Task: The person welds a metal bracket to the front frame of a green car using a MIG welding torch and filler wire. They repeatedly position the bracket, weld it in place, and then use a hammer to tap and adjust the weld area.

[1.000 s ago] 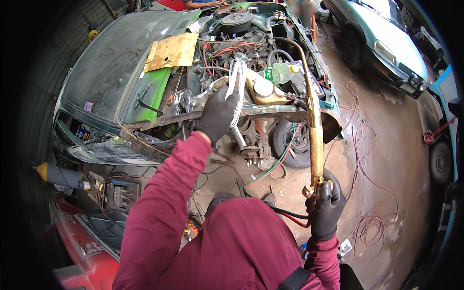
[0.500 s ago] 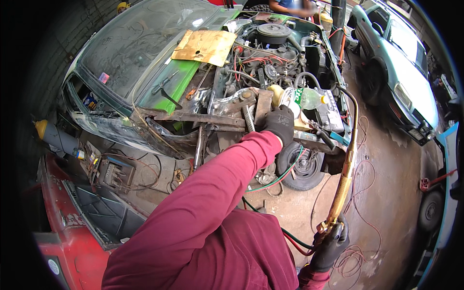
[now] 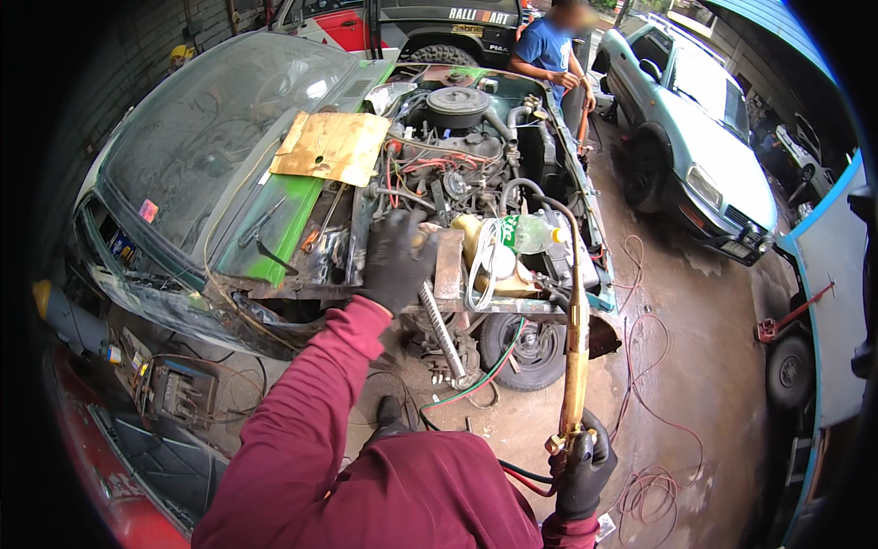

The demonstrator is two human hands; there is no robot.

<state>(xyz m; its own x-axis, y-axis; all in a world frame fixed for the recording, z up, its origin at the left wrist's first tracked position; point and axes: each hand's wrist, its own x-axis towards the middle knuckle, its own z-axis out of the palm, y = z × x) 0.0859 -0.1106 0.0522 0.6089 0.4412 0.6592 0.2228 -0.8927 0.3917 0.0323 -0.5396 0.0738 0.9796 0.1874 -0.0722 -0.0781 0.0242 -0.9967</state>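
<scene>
My right hand (image 3: 585, 468), in a black glove, is closed around the lower end of a brass cutting torch (image 3: 575, 366). The torch stands upright, its thin curved neck rising over the engine bay's right side. Green and red hoses (image 3: 526, 478) run from near its lower end. My left hand (image 3: 400, 263), also black-gloved, reaches over the inner fender of the engine bay, fingers stretched forward and slightly apart. Just right of it are a rusty metal plate (image 3: 448, 265) and a ribbed metal rod (image 3: 441, 331) slanting down. Whether the fingertips touch metal is unclear.
A clear bottle (image 3: 530, 234) and a coil of white cord (image 3: 485, 265) lie by the battery (image 3: 569, 265). Cardboard (image 3: 331, 146) rests on the cowl. A wheel (image 3: 523, 352) stands below. Hoses (image 3: 654, 489) loop across the floor. A person (image 3: 549, 55) stands beyond, near a pale car (image 3: 686, 137).
My left hand has moved left, from beside the bottle to over the inner fender. The torch in my right hand is now more upright. The view has tilted up, showing more of the person beyond.
</scene>
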